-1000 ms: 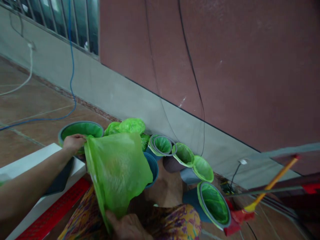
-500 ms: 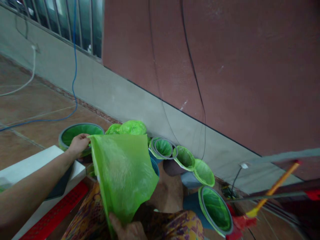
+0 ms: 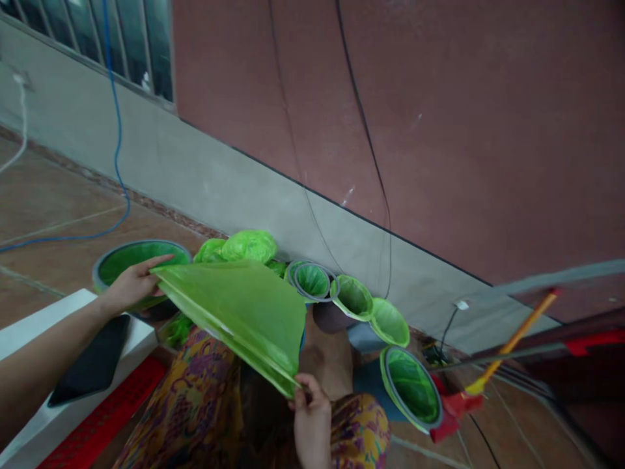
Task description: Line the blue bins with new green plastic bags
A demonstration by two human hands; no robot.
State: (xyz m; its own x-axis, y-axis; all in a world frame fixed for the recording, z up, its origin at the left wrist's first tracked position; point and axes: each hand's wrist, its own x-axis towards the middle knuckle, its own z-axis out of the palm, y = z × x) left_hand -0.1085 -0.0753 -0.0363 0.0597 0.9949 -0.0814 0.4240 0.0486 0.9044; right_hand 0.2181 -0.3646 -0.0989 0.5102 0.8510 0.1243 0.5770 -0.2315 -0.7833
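Both hands (image 3: 131,286) (image 3: 310,410) stretch a green bag (image 3: 239,306) between them.

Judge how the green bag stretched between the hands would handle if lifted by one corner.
Probably floppy: the green bag drapes between the left hand and right hand. Likely very light, since fingertip pinches carry it. Its glossy film may slip.

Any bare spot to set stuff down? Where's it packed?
Free: tiled floor left of the large lined bin, crossed by a blue cable; white ledge beside the black phone. Crowded: bin row along the wall; green bag fills the span between left hand and right hand.
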